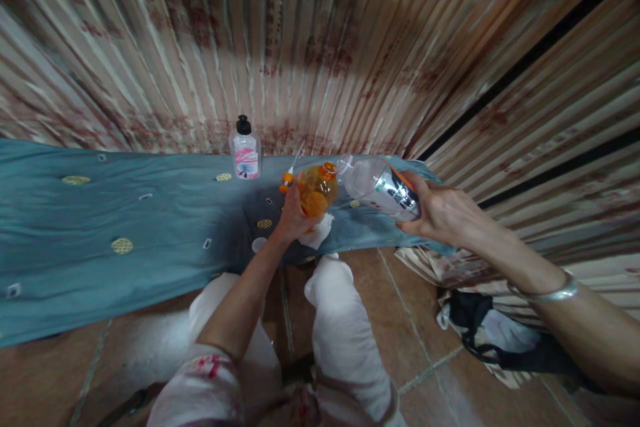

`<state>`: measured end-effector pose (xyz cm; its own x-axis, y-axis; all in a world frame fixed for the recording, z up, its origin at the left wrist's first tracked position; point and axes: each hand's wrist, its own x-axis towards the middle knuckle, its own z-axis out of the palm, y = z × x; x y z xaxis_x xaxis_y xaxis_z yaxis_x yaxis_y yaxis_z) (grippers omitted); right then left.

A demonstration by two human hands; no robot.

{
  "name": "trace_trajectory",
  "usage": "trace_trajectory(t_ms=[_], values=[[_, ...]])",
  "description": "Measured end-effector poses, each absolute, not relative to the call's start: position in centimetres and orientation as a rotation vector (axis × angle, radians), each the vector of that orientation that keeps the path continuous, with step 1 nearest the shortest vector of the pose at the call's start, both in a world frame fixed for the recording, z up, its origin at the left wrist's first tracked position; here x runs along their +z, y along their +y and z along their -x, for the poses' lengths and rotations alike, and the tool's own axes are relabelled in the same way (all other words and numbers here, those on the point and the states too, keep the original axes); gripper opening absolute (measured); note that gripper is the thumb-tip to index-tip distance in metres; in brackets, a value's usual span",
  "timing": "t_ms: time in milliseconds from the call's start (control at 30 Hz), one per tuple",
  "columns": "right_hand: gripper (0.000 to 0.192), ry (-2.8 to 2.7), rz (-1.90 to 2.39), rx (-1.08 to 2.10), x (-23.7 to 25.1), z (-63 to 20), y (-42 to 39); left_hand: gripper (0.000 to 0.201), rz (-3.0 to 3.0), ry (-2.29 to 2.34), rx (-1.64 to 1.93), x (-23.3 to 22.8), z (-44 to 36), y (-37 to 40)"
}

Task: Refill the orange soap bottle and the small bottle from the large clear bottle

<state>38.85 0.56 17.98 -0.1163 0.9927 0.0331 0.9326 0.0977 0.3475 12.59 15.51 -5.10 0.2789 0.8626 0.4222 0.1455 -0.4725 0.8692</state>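
Note:
My left hand [295, 219] is closed around a round orange see-through bottle [320, 192] whose neck is uncapped. An orange pump top with a thin clear tube [289, 179] shows beside my left fingers; whether they touch it, I cannot tell. My right hand [437, 208] grips a clear plastic bottle [373, 181] with a silver and black label. That bottle is tipped to the left, its mouth close to the orange neck. Whether liquid runs between them is too fine to see. Below the orange bottle lies a crumpled white tissue [317, 232].
A clear bottle with a pink label and black cap [245, 153] stands at the back of the blue cloth-covered surface [165, 213]. A small whitish disc [259, 244] lies near the front edge. Pleated curtains [225, 47] hang behind; a dark bag [500, 327] rests on the tiled floor.

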Motion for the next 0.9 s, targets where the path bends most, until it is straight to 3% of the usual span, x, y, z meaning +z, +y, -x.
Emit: trace_trajectory(t_ms=[333,900], values=[[0.094,2.209,-1.913,0.464,17.78,-39.32,0.51,0.122,-1.817,0.890,1.254,-5.07,-12.52,15.59],[0.091,2.155,-1.947,0.416,17.94,-38.86,0.61,0.131,-1.800,0.891,1.269,-5.41,-12.77,15.66]])
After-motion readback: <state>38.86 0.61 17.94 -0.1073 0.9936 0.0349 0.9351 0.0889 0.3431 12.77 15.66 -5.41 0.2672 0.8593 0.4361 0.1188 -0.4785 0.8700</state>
